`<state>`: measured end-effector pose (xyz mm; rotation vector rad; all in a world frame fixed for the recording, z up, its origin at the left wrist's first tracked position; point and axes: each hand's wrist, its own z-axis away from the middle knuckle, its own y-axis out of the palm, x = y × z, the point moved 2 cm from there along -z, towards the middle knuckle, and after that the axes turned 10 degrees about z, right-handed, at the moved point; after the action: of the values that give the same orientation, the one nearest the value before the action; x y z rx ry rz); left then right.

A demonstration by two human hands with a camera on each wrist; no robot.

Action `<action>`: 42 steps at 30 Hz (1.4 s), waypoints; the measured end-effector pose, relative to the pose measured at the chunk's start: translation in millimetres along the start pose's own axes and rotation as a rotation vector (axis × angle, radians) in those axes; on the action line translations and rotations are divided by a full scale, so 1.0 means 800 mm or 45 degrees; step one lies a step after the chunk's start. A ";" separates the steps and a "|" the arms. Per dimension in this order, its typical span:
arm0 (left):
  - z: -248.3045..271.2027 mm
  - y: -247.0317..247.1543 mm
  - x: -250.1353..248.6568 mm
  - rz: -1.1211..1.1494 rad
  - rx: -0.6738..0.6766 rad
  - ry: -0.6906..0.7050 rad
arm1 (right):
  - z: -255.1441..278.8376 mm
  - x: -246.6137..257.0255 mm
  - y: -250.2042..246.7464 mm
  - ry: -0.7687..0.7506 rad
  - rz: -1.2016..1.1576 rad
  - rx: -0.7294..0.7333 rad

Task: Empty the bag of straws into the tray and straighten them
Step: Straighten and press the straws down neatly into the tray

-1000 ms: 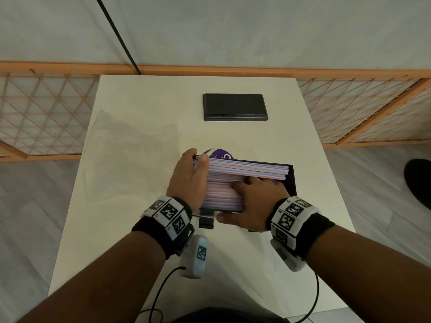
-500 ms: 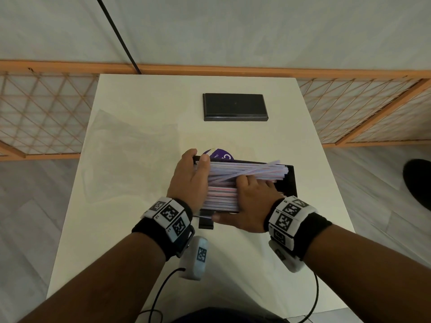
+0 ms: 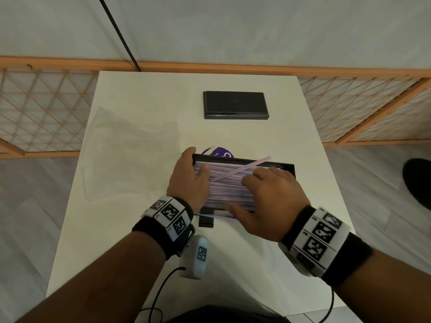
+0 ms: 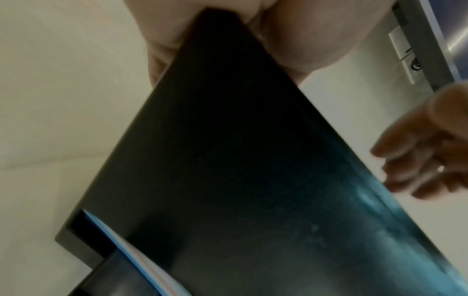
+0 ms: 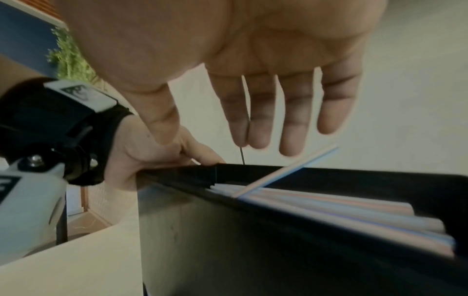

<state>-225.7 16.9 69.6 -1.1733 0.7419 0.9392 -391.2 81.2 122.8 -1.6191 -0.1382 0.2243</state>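
Observation:
A black tray [image 3: 289, 167] near the table's middle holds a flat pile of pastel straws [image 3: 226, 192]. One straw [image 3: 247, 167] lies askew across the pile, its tip poking over the far rim. My left hand [image 3: 193, 165] grips the tray's left end, thumb inside on the straws. My right hand [image 3: 254, 193] hovers flat over the pile's right half with straight fingers, holding nothing. In the right wrist view the right hand [image 5: 266, 120] is spread above the tray [image 5: 278, 250], the straws [image 5: 329, 206] and the askew straw [image 5: 286, 170]. The left wrist view is mostly filled by the tray's dark wall [image 4: 228, 160].
The clear plastic bag [image 3: 130, 152] lies flat and empty on the white table [image 3: 233, 264], left of the tray. A second black tray [image 3: 235, 104] sits at the far middle. A purple label [image 3: 217, 152] peeks out behind the near tray. Orange lattice railings flank the table.
My right hand has lifted off the straws and shifted right, fingers spread. One straw has swung out of line and now crosses the pile diagonally. The left hand keeps its hold.

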 end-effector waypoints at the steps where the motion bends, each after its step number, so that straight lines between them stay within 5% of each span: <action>1: 0.000 0.000 0.000 0.006 -0.006 -0.008 | -0.003 0.002 -0.003 -0.045 -0.025 -0.025; 7: 0.001 0.001 -0.001 0.030 -0.009 -0.010 | -0.012 0.004 0.021 -0.021 0.107 0.522; 23: 0.004 0.000 0.000 0.103 0.023 0.016 | -0.023 -0.006 0.050 0.127 0.034 0.760; 29: 0.002 0.001 0.001 0.067 0.022 0.042 | -0.026 -0.004 0.050 0.098 0.033 0.773; 36: 0.000 -0.001 0.004 0.078 0.021 0.031 | -0.020 -0.007 0.043 0.095 -0.094 0.585; 42: 0.000 0.002 0.005 0.074 0.006 0.037 | -0.028 -0.011 0.047 0.142 -0.071 0.744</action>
<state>-225.0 18.1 65.3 -1.1682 0.8051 0.9699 -396.1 55.1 86.8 -1.0413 -0.0263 0.1148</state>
